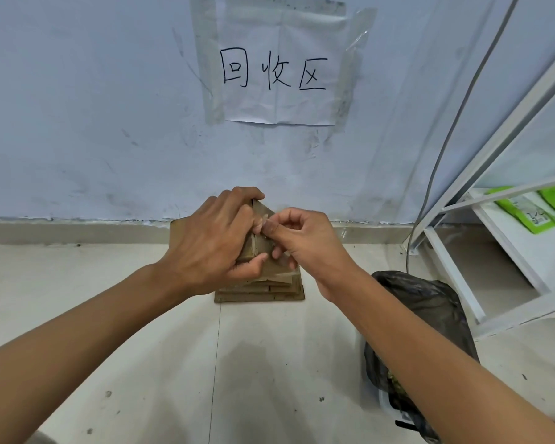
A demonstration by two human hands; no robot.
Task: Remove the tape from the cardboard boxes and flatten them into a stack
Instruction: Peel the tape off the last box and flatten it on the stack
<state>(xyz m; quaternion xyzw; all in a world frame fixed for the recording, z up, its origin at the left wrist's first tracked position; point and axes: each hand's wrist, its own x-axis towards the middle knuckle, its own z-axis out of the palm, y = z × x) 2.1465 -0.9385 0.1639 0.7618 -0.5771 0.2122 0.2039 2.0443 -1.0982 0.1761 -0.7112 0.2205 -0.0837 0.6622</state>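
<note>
Centre of frame: small cardboard box (263,248) held above the floor (141,331), tilted, one corner pointing up toward the wall (93,123), long axis running upper left to lower right. Left hand (205,245) wrapped around the box's left side, fingers curled over the top edge, thumb underneath. Right hand (305,245) closed in a pinch grip on a strip of clear tape (265,221) at the box's upper face. Directly below: stack of flattened cardboard (260,291) lying flat on the floor against the wall. Lower right: black bag (430,312), mouth open, contents indistinct. Right edge: white shelf (507,238) carrying green packets (529,213). Upper centre: handwritten paper sign (279,68) taped to the wall.
</note>
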